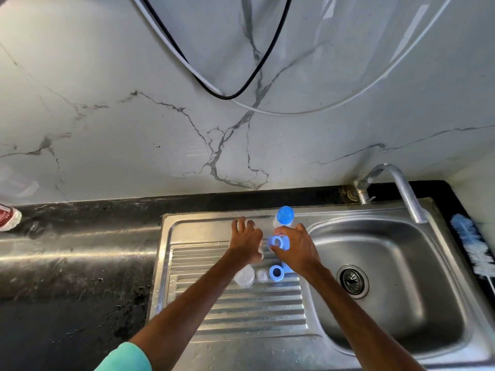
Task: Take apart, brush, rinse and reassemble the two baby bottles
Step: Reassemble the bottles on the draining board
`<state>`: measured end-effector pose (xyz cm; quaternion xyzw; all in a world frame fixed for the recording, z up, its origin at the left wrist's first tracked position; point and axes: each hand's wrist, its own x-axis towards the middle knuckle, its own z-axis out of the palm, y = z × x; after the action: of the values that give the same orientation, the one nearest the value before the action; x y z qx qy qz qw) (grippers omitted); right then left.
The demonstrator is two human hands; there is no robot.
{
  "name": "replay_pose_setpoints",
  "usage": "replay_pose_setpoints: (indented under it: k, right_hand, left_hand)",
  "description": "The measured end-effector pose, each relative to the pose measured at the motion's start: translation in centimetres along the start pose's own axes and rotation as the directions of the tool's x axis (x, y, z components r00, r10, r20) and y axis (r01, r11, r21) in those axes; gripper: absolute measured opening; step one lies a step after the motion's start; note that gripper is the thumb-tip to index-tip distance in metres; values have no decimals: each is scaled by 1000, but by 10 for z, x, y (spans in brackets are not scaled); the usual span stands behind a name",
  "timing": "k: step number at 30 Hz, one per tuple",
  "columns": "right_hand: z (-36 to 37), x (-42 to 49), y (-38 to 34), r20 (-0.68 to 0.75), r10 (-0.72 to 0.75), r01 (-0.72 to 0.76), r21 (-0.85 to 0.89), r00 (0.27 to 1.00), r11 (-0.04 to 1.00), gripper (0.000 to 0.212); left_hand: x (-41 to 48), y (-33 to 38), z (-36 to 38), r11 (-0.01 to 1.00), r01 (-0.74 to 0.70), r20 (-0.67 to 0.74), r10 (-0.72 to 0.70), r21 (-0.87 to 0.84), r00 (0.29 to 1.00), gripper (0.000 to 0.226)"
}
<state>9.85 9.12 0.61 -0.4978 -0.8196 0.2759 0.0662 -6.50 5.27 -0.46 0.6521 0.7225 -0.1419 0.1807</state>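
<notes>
**A:** A teal sleeve (pixel 126 357) sits nearest. Why are both arms over the drainboard (pixel 241 311)?

**B:** The loose parts lie there, probably to drain: a clear cap (pixel 244 275), a nipple (pixel 262 275) and a blue ring (pixel 276 273). The right grip (pixel 297 250) pinches a second ring (pixel 278 242). The left grip (pixel 245 242) is splayed and released. One capped bottle (pixel 285 216) stands behind.

**A:** And the surroundings?

**B:** A steel sink (pixel 388 263) and tap (pixel 396 188). A bottle brush (pixel 471 247) lies on the black counter (pixel 80 250), below a marbled wall (pixel 134 103).

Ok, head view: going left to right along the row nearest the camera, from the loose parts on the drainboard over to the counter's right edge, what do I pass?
Clear cap → clear teat → blue screw ring → sink drain strainer → blue-and-white bottle brush.
</notes>
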Motion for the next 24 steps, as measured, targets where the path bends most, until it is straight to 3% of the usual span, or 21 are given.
replay_pose_setpoints:
  k: [3, 8, 20, 24]
  right_hand:
    - [-9, -15, 3, -109, 30, -13, 152, 994, 988, 23]
    - [-12, -26, 5, -172, 83, -21, 332, 982, 943, 26]
    - [-14, -29, 7, -156, 116, -37, 435, 981, 900, 24]
    - [-17, -33, 9, -162, 169, -71, 482, 972, 873, 18]
  left_hand:
    - [4, 7, 4, 991, -15, 32, 11, 130, 999, 57]
    - [8, 10, 4, 994, -7, -16, 8, 113, 1000, 43]
    - [-1, -3, 6, 998, 24, -27, -23, 64, 999, 41]
    - [-6, -7, 3, 1000, -6, -143, 5, -7, 990, 33]
